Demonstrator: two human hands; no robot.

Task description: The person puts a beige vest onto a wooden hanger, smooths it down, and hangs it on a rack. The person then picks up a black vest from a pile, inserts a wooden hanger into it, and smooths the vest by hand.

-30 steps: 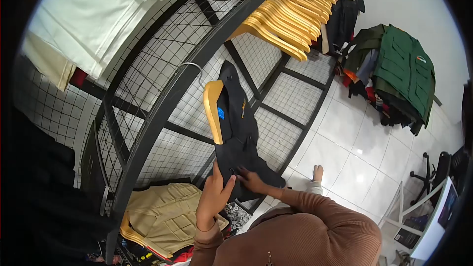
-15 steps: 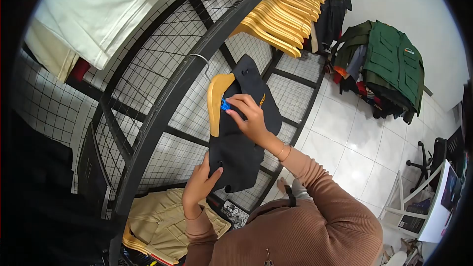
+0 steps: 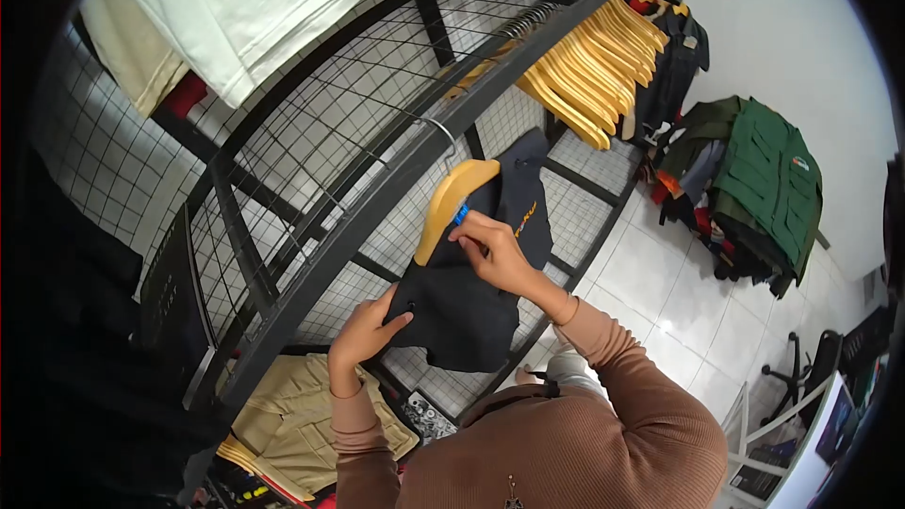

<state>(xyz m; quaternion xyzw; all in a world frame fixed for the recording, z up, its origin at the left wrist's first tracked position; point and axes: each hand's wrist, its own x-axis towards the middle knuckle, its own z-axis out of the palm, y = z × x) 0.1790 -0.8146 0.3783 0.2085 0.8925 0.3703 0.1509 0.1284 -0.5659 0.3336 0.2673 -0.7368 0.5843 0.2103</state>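
A dark navy garment (image 3: 462,306) with orange lettering hangs from a wooden hanger (image 3: 438,212), whose metal hook is over the black rack bar. My left hand (image 3: 361,332) grips the garment's near lower edge, thumb on the front and the other fingers partly hidden by the cloth. Close to the hanger, my right hand (image 3: 497,253) has its thumb and fingers pinched together at a small bright blue piece (image 3: 461,214). That piece lies against the garment's neck area, mostly covered by the fingertips.
Bare wooden hangers (image 3: 589,71) line the rack's far end. Beige clothing (image 3: 292,415) lies low on the left, and white garments (image 3: 273,9) hang above. A green vest (image 3: 773,184) hangs to the right; a desk (image 3: 806,443) and office chair (image 3: 806,368) stand beyond.
The view has shifted, so the rack and garment sit lower and further right. My right hand stays pinched at the blue piece, and my left hand keeps hold of the garment's edge.
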